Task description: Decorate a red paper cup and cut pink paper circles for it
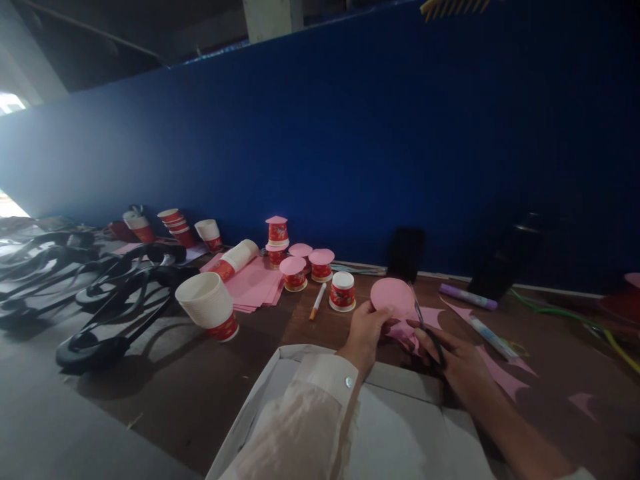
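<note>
My left hand [367, 330] pinches the edge of a pink paper circle [391, 297] and holds it up over the brown table. My right hand [453, 357] grips black-handled scissors [423, 321], whose blades point up along the right edge of the circle. Pink paper offcuts [505, 377] lie on the table under and to the right of my hands. Just left of the circle a small red-and-white paper cup [343, 291] stands upside down.
A white open box [400, 427] lies under my forearms. Stacked paper cups [209, 303], pink sheets [255, 280], pink-topped cups [294, 273], an orange-tipped pen [317, 301], a purple marker [467, 297] and a glue stick [493, 339] lie around. Black curved frames [100, 293] crowd the left. A blue wall [350, 133] backs the table.
</note>
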Action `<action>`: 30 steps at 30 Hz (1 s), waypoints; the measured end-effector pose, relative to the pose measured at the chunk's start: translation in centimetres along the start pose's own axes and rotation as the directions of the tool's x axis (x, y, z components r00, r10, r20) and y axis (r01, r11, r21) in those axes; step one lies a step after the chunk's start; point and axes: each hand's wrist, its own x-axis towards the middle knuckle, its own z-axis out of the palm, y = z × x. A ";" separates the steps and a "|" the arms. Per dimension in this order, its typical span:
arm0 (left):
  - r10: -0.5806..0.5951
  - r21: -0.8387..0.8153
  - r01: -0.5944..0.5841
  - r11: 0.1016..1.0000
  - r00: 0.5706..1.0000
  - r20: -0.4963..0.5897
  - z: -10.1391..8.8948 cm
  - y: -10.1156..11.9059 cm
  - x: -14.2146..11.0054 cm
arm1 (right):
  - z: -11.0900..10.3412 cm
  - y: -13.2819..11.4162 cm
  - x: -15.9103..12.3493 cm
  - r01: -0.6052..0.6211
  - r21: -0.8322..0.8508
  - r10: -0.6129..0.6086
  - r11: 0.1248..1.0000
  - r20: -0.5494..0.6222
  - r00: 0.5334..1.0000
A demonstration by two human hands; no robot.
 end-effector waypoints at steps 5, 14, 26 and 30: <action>-0.004 0.007 0.004 1.000 1.000 -0.008 0.1 0.1 0.0 | -0.2 -0.1 0.0 -0.009 -0.004 0.009 1.000 0.024 1.000; -0.019 0.024 0.020 1.000 1.000 -0.022 -0.1 0.2 0.1 | 0.2 -0.6 -0.5 -0.031 0.033 0.031 0.999 -0.015 0.999; -0.004 0.015 0.005 1.000 1.000 -0.020 -0.1 0.2 0.0 | 0.7 -0.9 -0.9 -0.019 0.005 0.020 1.000 -0.058 0.998; 0.003 0.009 -0.003 1.000 1.000 -0.026 -0.2 0.1 0.1 | 0.4 -0.5 -0.6 -0.025 0.006 0.026 1.000 -0.015 1.000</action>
